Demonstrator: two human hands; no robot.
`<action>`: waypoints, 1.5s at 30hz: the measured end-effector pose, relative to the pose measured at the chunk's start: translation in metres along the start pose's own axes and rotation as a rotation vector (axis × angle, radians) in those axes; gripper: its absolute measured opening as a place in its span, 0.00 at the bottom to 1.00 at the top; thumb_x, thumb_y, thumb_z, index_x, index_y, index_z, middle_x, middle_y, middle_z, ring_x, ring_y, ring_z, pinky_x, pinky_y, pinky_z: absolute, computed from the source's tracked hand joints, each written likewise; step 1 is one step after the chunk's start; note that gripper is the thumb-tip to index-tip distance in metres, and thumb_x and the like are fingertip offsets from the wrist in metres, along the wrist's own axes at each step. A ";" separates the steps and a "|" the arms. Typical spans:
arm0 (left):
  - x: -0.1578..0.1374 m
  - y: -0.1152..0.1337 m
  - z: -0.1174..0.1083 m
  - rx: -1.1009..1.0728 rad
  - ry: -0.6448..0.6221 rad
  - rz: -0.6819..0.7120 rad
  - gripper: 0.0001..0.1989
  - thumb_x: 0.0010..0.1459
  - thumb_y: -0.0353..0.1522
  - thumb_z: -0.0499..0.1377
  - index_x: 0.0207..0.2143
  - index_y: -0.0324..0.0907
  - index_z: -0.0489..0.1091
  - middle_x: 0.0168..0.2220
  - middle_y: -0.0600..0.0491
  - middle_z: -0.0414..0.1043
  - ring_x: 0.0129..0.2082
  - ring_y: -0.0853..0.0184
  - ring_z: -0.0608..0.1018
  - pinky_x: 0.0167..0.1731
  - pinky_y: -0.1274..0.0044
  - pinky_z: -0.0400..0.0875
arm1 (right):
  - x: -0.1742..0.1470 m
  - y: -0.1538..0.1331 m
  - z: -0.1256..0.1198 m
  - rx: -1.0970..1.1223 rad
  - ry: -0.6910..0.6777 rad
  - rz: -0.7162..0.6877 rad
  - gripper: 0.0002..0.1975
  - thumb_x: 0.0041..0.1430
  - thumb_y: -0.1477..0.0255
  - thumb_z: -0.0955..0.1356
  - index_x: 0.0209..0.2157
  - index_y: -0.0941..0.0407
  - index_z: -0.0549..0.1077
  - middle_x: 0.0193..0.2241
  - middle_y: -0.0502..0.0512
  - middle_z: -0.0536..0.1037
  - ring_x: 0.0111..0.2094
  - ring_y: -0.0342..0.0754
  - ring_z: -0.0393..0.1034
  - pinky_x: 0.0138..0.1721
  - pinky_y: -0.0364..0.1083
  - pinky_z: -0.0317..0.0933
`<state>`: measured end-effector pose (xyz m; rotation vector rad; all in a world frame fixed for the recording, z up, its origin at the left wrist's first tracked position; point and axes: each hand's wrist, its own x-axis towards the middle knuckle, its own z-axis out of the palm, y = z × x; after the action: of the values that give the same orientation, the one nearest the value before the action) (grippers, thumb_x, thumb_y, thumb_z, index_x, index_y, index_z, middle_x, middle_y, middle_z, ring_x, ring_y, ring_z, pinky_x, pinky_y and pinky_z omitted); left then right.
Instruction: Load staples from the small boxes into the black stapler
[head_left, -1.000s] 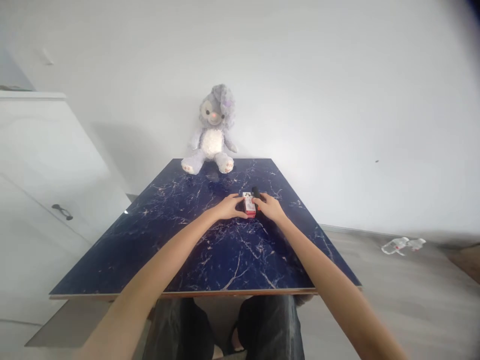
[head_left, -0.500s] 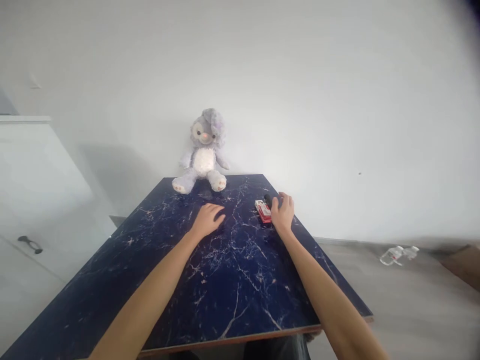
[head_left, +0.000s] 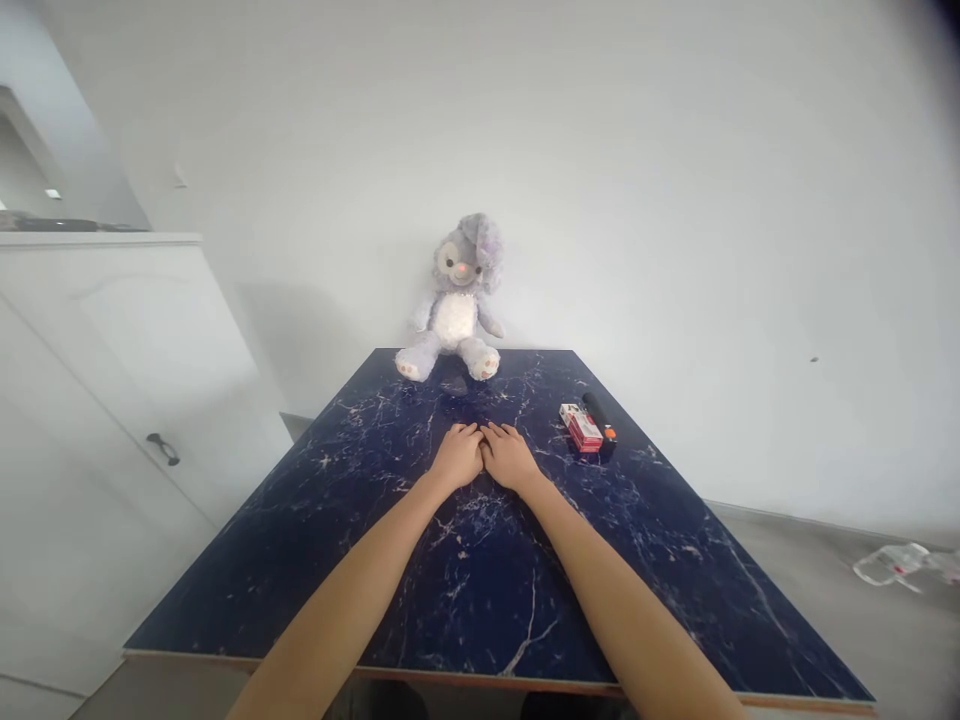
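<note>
In the head view, the red-and-white box [head_left: 580,430] lies near the right side of the table [head_left: 465,580], just beside a black gadget [head_left: 598,409] with an orange spot. It's likely light, thin card that would dent if squeezed, so I'd take it lightly by its two ends. Looks closed, though it's too small here to be sure, and the contents don't show. Grip-wise, left hand [head_left: 456,457] and right hand [head_left: 510,457] rest palms down, fingers loosely out, fingertips about touching, no object visible in either.
</note>
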<state>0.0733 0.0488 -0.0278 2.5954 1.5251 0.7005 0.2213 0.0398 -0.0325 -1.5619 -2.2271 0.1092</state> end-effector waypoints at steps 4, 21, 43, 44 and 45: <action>-0.003 0.000 -0.001 0.026 0.088 -0.049 0.28 0.65 0.32 0.47 0.67 0.34 0.57 0.67 0.37 0.57 0.68 0.48 0.56 0.64 0.55 0.52 | 0.000 0.001 -0.003 -0.029 0.141 0.047 0.33 0.67 0.70 0.57 0.69 0.68 0.49 0.68 0.69 0.57 0.68 0.61 0.51 0.65 0.57 0.47; -0.004 -0.001 0.000 0.203 -0.094 -0.062 0.25 0.69 0.38 0.44 0.64 0.43 0.64 0.66 0.43 0.60 0.65 0.50 0.61 0.63 0.59 0.55 | -0.004 0.005 -0.004 -0.114 -0.024 -0.007 0.24 0.68 0.71 0.56 0.61 0.60 0.68 0.63 0.63 0.66 0.65 0.57 0.57 0.65 0.54 0.48; -0.002 -0.003 0.003 0.223 -0.089 -0.052 0.25 0.70 0.38 0.43 0.63 0.43 0.65 0.66 0.43 0.61 0.65 0.51 0.62 0.63 0.60 0.55 | -0.004 0.008 0.000 -0.114 -0.020 -0.009 0.25 0.68 0.71 0.56 0.62 0.60 0.68 0.63 0.64 0.66 0.65 0.55 0.57 0.65 0.53 0.46; -0.002 -0.003 0.003 0.227 -0.083 -0.049 0.25 0.70 0.38 0.43 0.63 0.43 0.65 0.66 0.43 0.61 0.65 0.51 0.62 0.63 0.60 0.56 | -0.004 0.007 -0.001 -0.114 -0.020 -0.008 0.24 0.68 0.70 0.56 0.61 0.60 0.68 0.63 0.63 0.66 0.65 0.55 0.57 0.65 0.54 0.47; -0.002 -0.003 0.003 0.230 -0.080 -0.046 0.25 0.70 0.38 0.43 0.63 0.43 0.65 0.66 0.42 0.61 0.65 0.51 0.62 0.63 0.60 0.56 | -0.004 0.007 -0.001 -0.113 -0.021 -0.008 0.24 0.68 0.70 0.56 0.61 0.60 0.68 0.63 0.63 0.66 0.65 0.55 0.57 0.65 0.54 0.47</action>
<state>0.0714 0.0492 -0.0323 2.6987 1.7280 0.4352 0.2291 0.0388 -0.0350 -1.6167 -2.2912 -0.0030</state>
